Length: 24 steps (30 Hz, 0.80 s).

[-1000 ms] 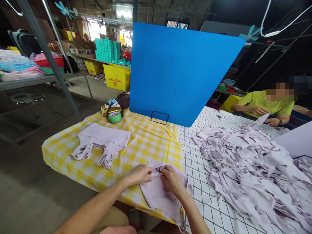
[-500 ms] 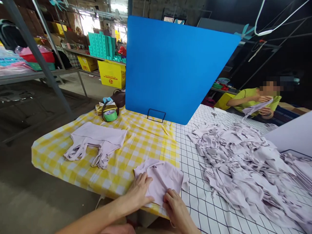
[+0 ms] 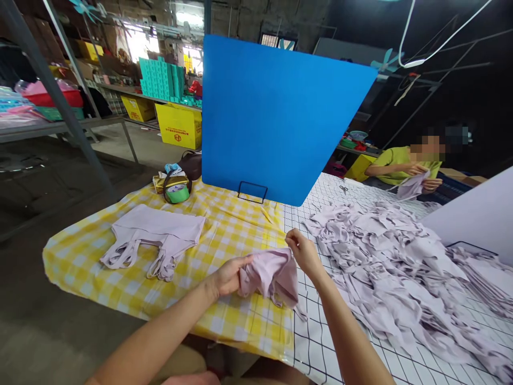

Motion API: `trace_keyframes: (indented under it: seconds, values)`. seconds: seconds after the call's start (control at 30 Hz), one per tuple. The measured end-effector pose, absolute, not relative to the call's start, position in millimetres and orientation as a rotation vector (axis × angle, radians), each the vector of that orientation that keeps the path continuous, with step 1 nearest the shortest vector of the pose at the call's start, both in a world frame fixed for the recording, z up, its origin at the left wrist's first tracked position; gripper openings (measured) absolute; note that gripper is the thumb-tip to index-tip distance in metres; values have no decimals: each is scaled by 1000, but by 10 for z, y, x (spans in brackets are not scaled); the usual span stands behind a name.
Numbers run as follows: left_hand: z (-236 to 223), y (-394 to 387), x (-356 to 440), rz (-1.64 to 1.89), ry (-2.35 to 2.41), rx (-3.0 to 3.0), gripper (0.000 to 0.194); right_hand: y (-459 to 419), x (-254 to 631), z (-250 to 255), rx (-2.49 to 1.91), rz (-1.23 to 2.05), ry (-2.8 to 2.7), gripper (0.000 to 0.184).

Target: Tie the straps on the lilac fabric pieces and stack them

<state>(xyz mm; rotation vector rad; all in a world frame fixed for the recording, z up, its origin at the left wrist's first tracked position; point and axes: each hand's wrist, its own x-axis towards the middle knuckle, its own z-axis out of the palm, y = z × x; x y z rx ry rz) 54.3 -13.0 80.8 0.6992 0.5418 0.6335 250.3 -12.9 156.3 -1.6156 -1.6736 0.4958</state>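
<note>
- From far away, I saw the left hand (image 3: 230,275) shut on one side of the pale purple garment (image 3: 266,270), with the thumb near the top edge
- The right hand (image 3: 305,254) was by the top corner on the other side, its fingers curled close together, but I could not tell if they had hold of it
- The two hands were apart, with the garment between them
- To do this bit well, I thought both sides should be held near the edge, with a soft pull so the folds came out
- I thought pulling too hard could bend it out of shape, and the thin strap (image 3: 301,312) could get twisted
- The garment was up over the yellow checked cloth (image 3: 224,214), near the white lined cloth (image 3: 308,342)
- It looked soft, floppy and crumpled, with its low edge hanging down
- A flatter garment (image 3: 160,223) lay to the left, and a big messy pile (image 3: 380,256) to the right
</note>
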Motion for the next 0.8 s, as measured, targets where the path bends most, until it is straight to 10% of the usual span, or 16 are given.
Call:
trace_keyframes:
  seconds: [0.5, 0.8]
  values:
    - [1182, 91, 525, 713, 294, 644, 54, -534, 1945, 1063, -1244, 1230, -1281, 33]
    - [863, -21, 230, 999, 910, 929, 47, -435, 1908, 1317, -1369, 756, -1303, 31]
